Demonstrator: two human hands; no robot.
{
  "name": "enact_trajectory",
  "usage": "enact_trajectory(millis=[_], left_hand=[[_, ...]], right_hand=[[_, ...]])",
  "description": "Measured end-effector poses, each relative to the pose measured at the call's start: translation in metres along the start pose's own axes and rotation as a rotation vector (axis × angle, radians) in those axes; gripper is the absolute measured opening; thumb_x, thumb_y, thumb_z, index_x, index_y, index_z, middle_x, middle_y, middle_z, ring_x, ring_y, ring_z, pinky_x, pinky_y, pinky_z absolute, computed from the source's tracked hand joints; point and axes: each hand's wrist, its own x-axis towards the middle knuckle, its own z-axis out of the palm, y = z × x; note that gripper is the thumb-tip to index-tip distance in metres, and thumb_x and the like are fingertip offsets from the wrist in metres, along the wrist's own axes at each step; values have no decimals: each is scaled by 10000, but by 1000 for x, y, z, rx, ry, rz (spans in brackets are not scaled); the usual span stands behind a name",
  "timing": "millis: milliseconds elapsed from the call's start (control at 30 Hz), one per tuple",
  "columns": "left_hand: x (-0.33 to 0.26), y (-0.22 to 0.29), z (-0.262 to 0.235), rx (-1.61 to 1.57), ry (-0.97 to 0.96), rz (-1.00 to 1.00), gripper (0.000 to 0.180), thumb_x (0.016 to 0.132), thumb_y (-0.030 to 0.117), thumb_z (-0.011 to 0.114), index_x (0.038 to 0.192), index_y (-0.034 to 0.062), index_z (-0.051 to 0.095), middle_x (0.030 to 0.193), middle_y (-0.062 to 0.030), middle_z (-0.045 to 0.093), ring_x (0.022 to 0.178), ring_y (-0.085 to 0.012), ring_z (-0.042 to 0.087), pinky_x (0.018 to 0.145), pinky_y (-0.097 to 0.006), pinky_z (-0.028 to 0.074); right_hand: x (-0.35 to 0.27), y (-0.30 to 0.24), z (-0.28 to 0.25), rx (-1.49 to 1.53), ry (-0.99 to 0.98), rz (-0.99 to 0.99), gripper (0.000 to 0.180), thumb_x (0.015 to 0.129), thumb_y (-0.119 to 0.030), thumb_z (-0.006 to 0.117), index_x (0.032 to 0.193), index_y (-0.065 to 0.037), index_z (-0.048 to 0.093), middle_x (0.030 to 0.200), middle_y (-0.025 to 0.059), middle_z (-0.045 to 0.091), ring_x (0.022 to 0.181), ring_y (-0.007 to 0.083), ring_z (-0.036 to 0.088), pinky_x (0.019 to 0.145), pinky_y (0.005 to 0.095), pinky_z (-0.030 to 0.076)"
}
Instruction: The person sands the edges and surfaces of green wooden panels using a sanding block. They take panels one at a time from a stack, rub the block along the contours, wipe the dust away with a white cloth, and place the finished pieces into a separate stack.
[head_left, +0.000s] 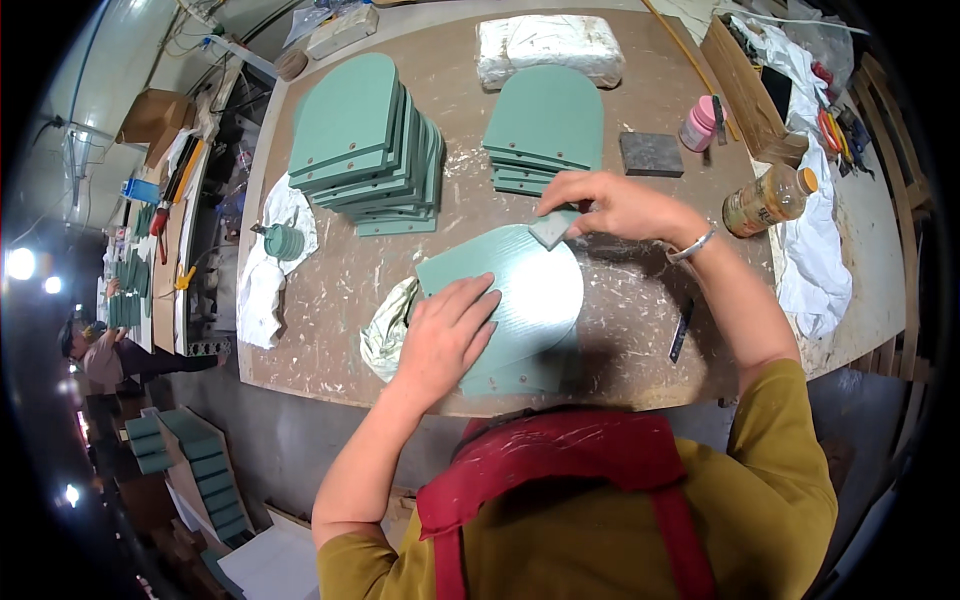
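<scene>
A green panel (530,290) with a rounded end lies in front of me, light glaring off its face. My left hand (446,335) rests flat on its left part, fingers stretched out. In my right hand (622,208) is a small grey sanding block (550,232), gripped between thumb and fingers at the panel's far rounded edge. Another green panel (515,380) shows partly from beneath it, towards me. A crumpled pale cloth (385,338) lies just left of my left hand.
A tall stack of green panels (345,115) stands far left, a lower stack (545,115) beyond the panel. A white wrapped bundle (548,50), dark grey block (651,155), pink bottle (697,128) and orange-capped bottle (765,202) stand around the back and right. A dark strip (681,330) lies right.
</scene>
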Motion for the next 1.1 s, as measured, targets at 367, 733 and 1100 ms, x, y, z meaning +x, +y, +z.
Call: enact_trajectory(millis=[367,733,1100], left_hand=[[1,0,1,89,-71,26,435,847,127,714,1267,75,611,1449,-83,525,1301,-293,519,995,-440,425],[1,-3,3,31,-100,14,431,878,104,671,1297,47,586,1541,-131,457,1400,-337,451,1116,-489,370],[0,-5,4,47,-55,41,437,881,124,670,1306,62,590,1535,-113,464,1368,-318,476,1091,-467,384]], right_hand=[[-27,3,3,90,96,42,419,815,1,722,1230,-19,669,1213,94,644,1158,241,595,1025,362,463],[-63,-11,22,98,286,170,418,830,-8,706,1245,-47,679,1227,93,636,1143,266,602,1021,368,476],[-84,-24,54,55,369,152,424,814,9,711,1236,-33,685,1174,101,632,1139,264,611,1007,349,481]])
